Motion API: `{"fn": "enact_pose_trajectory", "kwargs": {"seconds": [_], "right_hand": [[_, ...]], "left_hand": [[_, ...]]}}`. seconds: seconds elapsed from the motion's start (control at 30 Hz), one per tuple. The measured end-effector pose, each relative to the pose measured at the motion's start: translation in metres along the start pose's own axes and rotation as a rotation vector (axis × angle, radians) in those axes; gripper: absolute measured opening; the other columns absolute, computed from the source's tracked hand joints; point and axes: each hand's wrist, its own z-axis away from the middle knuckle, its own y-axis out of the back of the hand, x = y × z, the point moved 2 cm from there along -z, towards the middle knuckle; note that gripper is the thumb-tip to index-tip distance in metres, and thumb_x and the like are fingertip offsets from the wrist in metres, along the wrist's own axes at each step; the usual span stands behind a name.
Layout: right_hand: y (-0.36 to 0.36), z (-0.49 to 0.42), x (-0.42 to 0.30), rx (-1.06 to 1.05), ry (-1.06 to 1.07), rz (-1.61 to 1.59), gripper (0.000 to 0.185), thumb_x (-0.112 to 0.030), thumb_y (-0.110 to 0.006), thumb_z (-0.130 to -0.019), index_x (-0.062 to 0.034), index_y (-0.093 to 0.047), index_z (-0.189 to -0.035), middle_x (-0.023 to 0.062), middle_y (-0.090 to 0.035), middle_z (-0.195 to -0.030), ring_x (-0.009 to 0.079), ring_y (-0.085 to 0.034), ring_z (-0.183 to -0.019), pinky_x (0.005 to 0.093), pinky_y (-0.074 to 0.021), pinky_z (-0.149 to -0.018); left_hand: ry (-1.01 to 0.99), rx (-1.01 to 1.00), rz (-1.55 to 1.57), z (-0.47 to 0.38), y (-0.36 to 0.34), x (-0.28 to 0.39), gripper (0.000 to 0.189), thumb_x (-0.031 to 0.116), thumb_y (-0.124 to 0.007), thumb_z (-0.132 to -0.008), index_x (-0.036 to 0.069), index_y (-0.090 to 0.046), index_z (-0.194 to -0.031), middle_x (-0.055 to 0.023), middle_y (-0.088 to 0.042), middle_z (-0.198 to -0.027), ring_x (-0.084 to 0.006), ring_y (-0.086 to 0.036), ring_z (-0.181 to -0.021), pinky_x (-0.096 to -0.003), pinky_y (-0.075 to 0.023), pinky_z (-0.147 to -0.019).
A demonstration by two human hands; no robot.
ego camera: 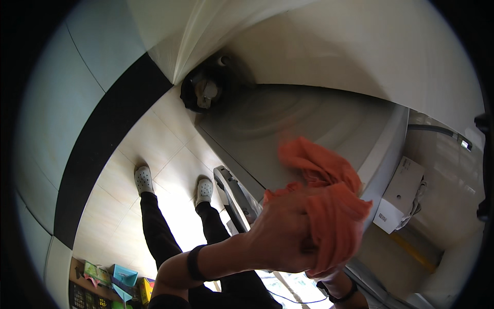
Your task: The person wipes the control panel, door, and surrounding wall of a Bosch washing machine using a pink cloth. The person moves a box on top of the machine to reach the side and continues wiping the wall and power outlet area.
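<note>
An orange cloth [335, 228] is bunched and twisted, with a loose, blurred end hanging over the grey panel [308, 116] of a large white-and-grey appliance. My left hand [283, 231], a black band on its wrist, grips the near side of the cloth. Below and behind the cloth is my right hand [328, 272], also holding it; most of its fingers are hidden by the fabric and my left hand. A black band circles the right wrist too.
A black-lined bin [193, 92] with waste stands by the panel's far-left corner. On the right lie a white box [401, 193] and a grey hose [432, 128]. White clogs [143, 180] are on the tiled floor. A blue dustpan [125, 274] sits lower left.
</note>
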Motion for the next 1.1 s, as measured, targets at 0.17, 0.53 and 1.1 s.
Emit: {"fn": "enact_pose_trajectory", "kwargs": {"seconds": [0.17,0.53,1.1], "right_hand": [[0.004,-0.011,-0.001,0.175,0.002,-0.104,0.072,-0.035,-0.082,-0.078,-0.0049,-0.053,-0.137,0.0371,-0.044,-0.152,0.0578,-0.043,-0.142,0.0699,-0.0295,-0.118],[0.011,-0.027,-0.007,0.327,-0.073,-0.249,0.059,-0.032,-0.080,-0.080,-0.0107,-0.066,-0.133,0.0215,-0.056,-0.152,0.0410,-0.044,-0.149,0.0592,-0.0278,-0.125],[0.027,-0.024,0.008,0.215,-0.106,-0.526,0.045,-0.024,-0.070,-0.089,-0.0183,-0.070,-0.134,0.0077,-0.057,-0.154,0.0275,-0.047,-0.149,0.0494,-0.0314,-0.128]], "left_hand": [[0.500,-0.145,0.187,0.003,0.002,-0.028,0.044,0.031,-0.087,-0.081,0.008,-0.073,-0.116,-0.0111,-0.075,-0.111,-0.0229,-0.073,-0.100,-0.0352,-0.0574,-0.084],[0.950,0.004,-0.011,0.017,0.067,-0.172,0.033,0.014,-0.055,-0.105,0.000,-0.061,-0.134,-0.0031,-0.068,-0.116,-0.0087,-0.065,-0.103,-0.0219,-0.0524,-0.087],[0.790,-0.101,0.291,-0.156,-0.033,-0.163,0.030,0.021,-0.053,-0.110,0.001,-0.059,-0.131,-0.0094,-0.065,-0.123,-0.0186,-0.066,-0.113,-0.0290,-0.0543,-0.097]]}}
